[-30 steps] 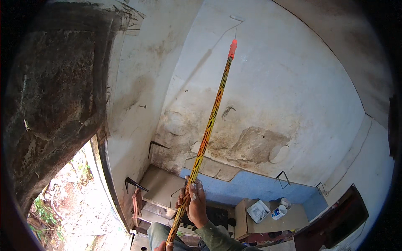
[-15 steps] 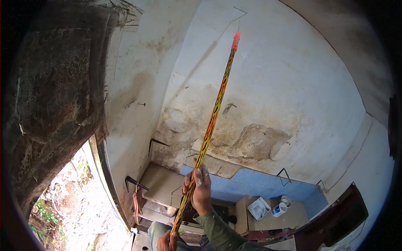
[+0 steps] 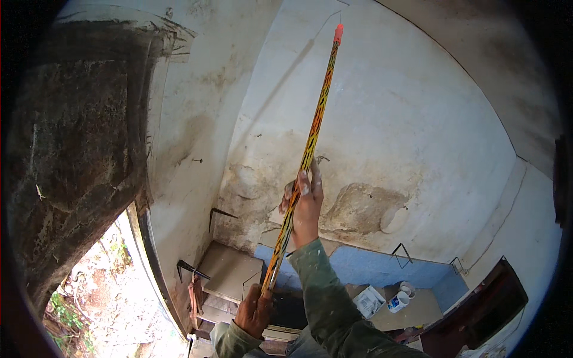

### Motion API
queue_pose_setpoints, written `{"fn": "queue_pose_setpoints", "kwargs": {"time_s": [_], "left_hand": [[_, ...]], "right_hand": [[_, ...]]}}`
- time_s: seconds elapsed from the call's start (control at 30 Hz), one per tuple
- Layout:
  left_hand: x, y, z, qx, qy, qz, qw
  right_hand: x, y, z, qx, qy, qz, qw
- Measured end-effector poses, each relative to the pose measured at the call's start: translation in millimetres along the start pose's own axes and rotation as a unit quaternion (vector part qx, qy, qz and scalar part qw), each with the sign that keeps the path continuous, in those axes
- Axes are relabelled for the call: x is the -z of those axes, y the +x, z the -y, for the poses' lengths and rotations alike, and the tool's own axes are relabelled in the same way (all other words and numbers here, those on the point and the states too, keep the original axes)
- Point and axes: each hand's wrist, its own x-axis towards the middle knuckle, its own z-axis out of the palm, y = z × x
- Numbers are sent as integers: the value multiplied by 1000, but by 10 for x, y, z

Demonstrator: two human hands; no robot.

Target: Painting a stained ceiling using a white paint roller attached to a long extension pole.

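I hold a long extension pole [image 3: 316, 125] with a yellow, orange and black pattern, tilted up toward the white wall. Its top ends in a pink-red tip [image 3: 338, 34], from which a thin wire rises; what the wire carries is hard to make out. My left hand [image 3: 255, 310] is closed round the pole's lower end. Higher up, my right hand [image 3: 307, 203], spotted with white, wraps the pole with fingers on both sides. Both arms wear green sleeves, the right one paint-flecked.
Stained, peeling plaster [image 3: 364, 209] covers the lower wall above a blue band [image 3: 358, 262]. Metal brackets [image 3: 401, 255] stick out from the walls. A white tub [image 3: 398, 301] and a bag [image 3: 369, 301] stand on a counter. A bright doorway opens at lower left.
Both hands and the pole have moved upward, the right hand farther up the view than before. The pole's tip now reaches higher on the wall.
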Motion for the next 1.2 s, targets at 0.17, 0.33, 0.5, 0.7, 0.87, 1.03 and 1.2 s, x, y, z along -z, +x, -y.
{"fn": "queue_pose_setpoints", "kwargs": {"time_s": [0.17, 0.33, 0.5, 0.7, 0.87, 1.03, 1.2], "left_hand": [[18, 165, -122, -89, 0, 12, 996], [-14, 309, -565, -6, -130, 77, 988], [-22, 392, -322, 8, -101, 50, 994], [150, -79, 883, -70, 173, -38, 982], [113, -662, 1280, 51, 27, -41, 998], [55, -1076, 1372, 51, -69, -66, 994], [29, -1466, 1706, 101, -117, -77, 985]], "right_hand": [[-133, 378, 231, 18, -12, 1, 1000], [-183, 691, 404, 46, -15, 10, 999], [-88, 749, 271, 37, -42, -3, 998], [21, -19, -250, -16, -41, -41, 998], [289, -877, -587, -142, -37, -54, 988], [383, -1489, -730, -180, -50, -55, 981], [583, -1986, -857, -205, -61, -41, 976]]}}
